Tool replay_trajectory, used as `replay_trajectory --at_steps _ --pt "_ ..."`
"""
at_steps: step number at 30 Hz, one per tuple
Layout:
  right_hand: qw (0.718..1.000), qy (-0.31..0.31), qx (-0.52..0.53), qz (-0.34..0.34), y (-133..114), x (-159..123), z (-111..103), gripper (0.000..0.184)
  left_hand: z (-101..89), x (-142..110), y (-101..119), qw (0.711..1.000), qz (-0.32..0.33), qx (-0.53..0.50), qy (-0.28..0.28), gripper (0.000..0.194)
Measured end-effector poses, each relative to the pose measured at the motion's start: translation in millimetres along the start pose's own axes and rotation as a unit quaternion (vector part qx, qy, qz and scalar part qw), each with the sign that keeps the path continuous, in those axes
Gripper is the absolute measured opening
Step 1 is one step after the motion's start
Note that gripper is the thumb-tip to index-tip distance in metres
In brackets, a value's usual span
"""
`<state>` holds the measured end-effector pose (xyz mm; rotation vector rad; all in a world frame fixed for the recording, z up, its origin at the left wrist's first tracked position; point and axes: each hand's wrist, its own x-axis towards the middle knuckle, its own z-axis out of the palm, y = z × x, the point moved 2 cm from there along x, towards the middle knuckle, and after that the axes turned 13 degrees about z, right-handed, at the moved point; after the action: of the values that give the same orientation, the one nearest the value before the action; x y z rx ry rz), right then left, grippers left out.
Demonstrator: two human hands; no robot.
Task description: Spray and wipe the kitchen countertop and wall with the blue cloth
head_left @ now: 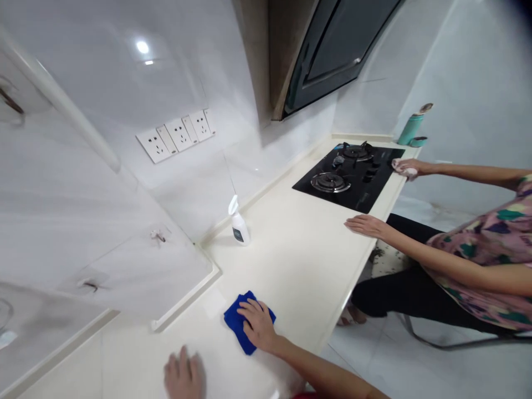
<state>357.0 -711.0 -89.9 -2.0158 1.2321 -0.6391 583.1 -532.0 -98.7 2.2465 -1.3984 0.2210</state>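
A folded blue cleaning cloth [240,327] lies on the pale countertop [286,249]. My right hand [258,326] grips it from above, with the fingers bent over the cloth and pressing it to the surface. To the left, my left hand [183,376] is low over or on the counter, slightly blurred, its fingers apart and nothing in them. A white spray bottle [240,224] stands upright by the back wall, beyond my right hand and touched by neither hand.
A black gas hob [353,174] is set into the counter. At right, a co-worker's hand holds a pale pink cloth [405,168] at the hob's edge; the other hand [366,224] rests on the counter. A green canister [410,130] stands in the far corner. Sockets [178,134] line the wall.
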Motion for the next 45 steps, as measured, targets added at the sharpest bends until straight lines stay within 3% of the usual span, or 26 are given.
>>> replay_trajectory --at_steps 6,8,11,16,20,23,27,29,31,33,36,40,45 --pt "0.992 0.102 0.038 0.063 40.5 -13.4 -26.3 0.051 36.9 27.8 116.0 0.977 0.020 -0.181 -0.108 0.068" --pt "0.992 0.099 0.040 0.068 49.1 -14.0 -31.5 0.047 39.7 29.5 138.1 0.976 0.044 -0.181 -0.112 0.072" --pt "0.993 0.087 0.043 0.065 49.4 -15.8 -30.0 0.039 36.3 30.2 152.8 0.981 0.046 -0.159 -0.103 0.068" --pt "0.992 0.076 0.072 0.068 33.6 -22.0 -17.5 0.031 26.1 24.9 156.1 0.976 -0.010 -0.192 -0.106 0.060" --pt "0.991 0.056 0.106 0.055 24.9 -25.9 -12.8 0.031 20.1 23.3 139.5 0.967 -0.014 -0.227 -0.113 0.058" --pt "0.991 0.033 0.127 0.038 26.9 -26.2 -17.2 0.023 12.2 32.3 104.8 0.965 0.010 -0.231 -0.123 0.055" --pt "0.989 0.029 0.144 0.023 46.7 -31.9 -41.1 0.023 -10.5 48.5 38.4 0.969 0.034 -0.189 -0.154 0.052" --pt "0.988 0.039 0.148 0.024 63.5 -38.9 -58.3 0.026 -25.4 54.0 10.3 0.981 0.029 -0.142 -0.126 0.052" --pt "0.987 0.058 0.146 0.030 82.5 -47.1 -74.5 0.028 -36.2 56.4 -4.0 0.993 0.016 -0.093 -0.067 0.054" --pt "0.986 0.082 0.137 0.037 99.9 -54.4 -86.3 0.030 -36.0 55.4 -0.5 0.997 0.015 -0.068 -0.025 0.056" --pt "0.987 0.111 0.113 0.041 115.9 -60.4 -92.6 0.031 -13.8 47.1 30.4 0.997 0.025 -0.065 -0.015 0.061" --pt "0.987 0.146 0.061 0.028 116.8 -61.0 -89.0 0.035 20.7 27.0 76.4 0.999 0.033 -0.012 -0.008 0.061" --pt "0.987 0.161 0.008 0.010 113.3 -60.0 -86.5 0.039 25.9 7.4 91.5 0.993 0.102 0.043 -0.042 0.057"
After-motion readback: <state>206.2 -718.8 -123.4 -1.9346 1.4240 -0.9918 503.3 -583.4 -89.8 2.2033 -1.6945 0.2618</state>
